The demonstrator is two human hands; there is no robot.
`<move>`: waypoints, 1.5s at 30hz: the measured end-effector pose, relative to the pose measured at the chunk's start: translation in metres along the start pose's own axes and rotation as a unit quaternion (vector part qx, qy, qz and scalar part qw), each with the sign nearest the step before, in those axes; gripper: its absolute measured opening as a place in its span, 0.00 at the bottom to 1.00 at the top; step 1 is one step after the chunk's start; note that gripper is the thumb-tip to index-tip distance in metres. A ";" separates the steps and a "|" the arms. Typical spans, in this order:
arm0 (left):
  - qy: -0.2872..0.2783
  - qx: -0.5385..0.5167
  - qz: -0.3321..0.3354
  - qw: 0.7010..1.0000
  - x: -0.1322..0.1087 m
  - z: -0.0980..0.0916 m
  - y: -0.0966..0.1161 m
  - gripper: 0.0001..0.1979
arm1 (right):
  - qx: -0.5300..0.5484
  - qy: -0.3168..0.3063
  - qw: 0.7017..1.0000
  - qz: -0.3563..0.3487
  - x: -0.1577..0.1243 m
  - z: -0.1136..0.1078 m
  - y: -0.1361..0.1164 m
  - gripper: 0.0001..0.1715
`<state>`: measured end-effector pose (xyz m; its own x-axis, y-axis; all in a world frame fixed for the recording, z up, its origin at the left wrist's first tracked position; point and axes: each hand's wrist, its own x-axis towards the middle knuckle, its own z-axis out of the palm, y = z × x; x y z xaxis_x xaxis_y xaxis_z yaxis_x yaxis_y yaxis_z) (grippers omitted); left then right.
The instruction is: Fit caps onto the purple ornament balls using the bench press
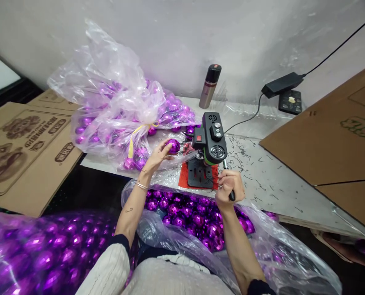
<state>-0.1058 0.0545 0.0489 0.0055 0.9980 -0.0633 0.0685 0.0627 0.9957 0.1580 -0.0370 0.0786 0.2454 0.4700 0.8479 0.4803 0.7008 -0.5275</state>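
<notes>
A shiny purple bauble (174, 146) with mirror-like facets is held in the fingers of my left hand (159, 155), just left of a small black drill press (215, 137). My right hand (231, 186) is wrapped round the press's lever handle (232, 196), whose black end shows below the fist. Under the drill head lies a slotted black base plate (200, 174) on a red sheet (182, 179). The drill tip is hidden beneath the head. An open plastic bag of purple baubles (185, 211) spreads in front of my body, below both forearms.
Behind my left hand slumps a clear bag of baubles (117, 102); another bulging bag (47, 250) fills the lower left. A spray can (210, 86) and power adapter (283, 84) stand by the wall. Cardboard (333, 143) rises at right. Dark shavings litter the white tabletop (262, 176).
</notes>
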 end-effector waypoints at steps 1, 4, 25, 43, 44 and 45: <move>-0.027 -0.064 -0.026 0.997 -0.011 0.008 -0.002 0.28 | 0.002 -0.001 1.000 0.001 0.002 0.000 -0.001 0.22; -0.066 -0.165 -0.055 0.983 -0.041 0.027 -0.007 0.28 | 0.007 -0.001 1.000 0.006 0.011 0.000 -0.007 0.23; -0.041 0.222 0.205 0.952 -0.065 0.100 -0.043 0.31 | -0.012 -0.020 1.000 0.000 0.026 -0.002 -0.014 0.22; -0.028 0.266 0.272 0.924 -0.052 0.110 -0.067 0.35 | -0.031 -0.043 0.999 -0.005 0.021 -0.006 -0.012 0.20; -0.029 0.269 0.276 0.922 -0.051 0.111 -0.068 0.35 | -0.027 -0.043 0.999 -0.006 0.022 -0.006 -0.012 0.20; -0.029 0.272 0.278 0.921 -0.051 0.111 -0.069 0.35 | -0.023 -0.042 0.999 -0.007 0.022 -0.006 -0.012 0.20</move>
<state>0.0005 -0.0021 -0.0238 0.2422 0.8715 0.4264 0.5284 -0.4871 0.6954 0.1624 -0.0386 0.1040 0.1672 0.5049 0.8468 0.5225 0.6830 -0.5104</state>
